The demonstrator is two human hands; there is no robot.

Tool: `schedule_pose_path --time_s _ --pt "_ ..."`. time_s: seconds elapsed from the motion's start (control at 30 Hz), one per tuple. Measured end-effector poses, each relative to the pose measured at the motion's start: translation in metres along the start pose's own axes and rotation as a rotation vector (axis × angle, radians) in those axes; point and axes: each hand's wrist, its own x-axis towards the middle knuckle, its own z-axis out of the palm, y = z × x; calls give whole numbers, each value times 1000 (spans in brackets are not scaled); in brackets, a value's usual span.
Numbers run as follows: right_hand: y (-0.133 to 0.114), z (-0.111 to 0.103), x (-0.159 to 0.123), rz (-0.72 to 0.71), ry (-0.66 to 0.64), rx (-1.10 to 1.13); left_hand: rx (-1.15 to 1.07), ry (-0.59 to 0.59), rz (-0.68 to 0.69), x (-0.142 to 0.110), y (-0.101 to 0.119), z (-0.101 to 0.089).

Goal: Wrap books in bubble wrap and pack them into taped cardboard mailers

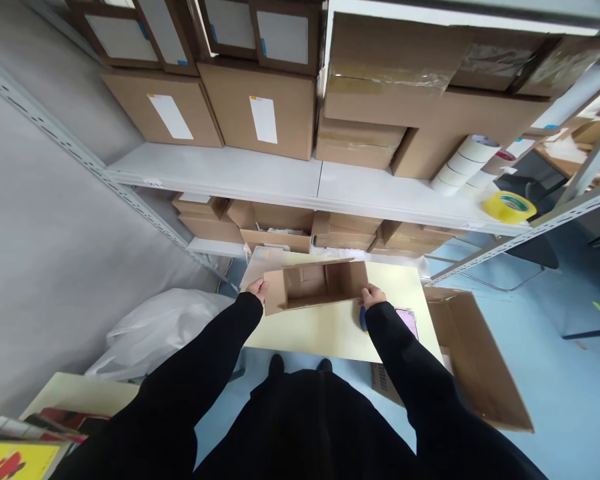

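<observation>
Cardboard box (325, 280), open top, over the pale yellow table (310, 330), left hand (258, 289) grip pinched on its end flap (275, 293), right hand (373, 295) grip clamped on the opposite end, white shelf (230, 165) behind all that, yellow tape roll (510, 207) and some big cartons (290, 107) up there

Room along the near tabletop (305, 335), carton (314, 281) across the middle, shelf (260, 175) beyond
</observation>
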Motion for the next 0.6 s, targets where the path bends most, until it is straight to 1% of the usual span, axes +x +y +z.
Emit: schedule_pose_path --time_s 0.07,0.17,0.23,0.3,0.37,0.43,0.5,0.53,0.57,0.6 --pt "-2 -8 -3 61 -21 121 82 53 34 7 2 -4" --pt "9 -15 -17 113 -68 296 178 89 46 17 1 -1" --pt "22 -14 -26 117 -85 303 187 70 31 21 -1 5" --pt "37 -12 -33 81 -85 211 187 57 21 24 -3 10" --pt "48 -12 -37 -9 -34 48 201 86 41 24 -1 11" --pt "53 -16 -39 -148 95 -148 272 145 141 19 5 9" --pt "49 -22 -39 -330 212 -330 377 172 266 9 14 5" --pt "44 -25 -37 -435 214 -405 434 153 313 3 19 4" --pt "39 -27 -35 -541 164 -465 486 109 340 -3 23 3" --pt "32 -30 -31 -632 70 -509 532 60 351 -9 27 3"
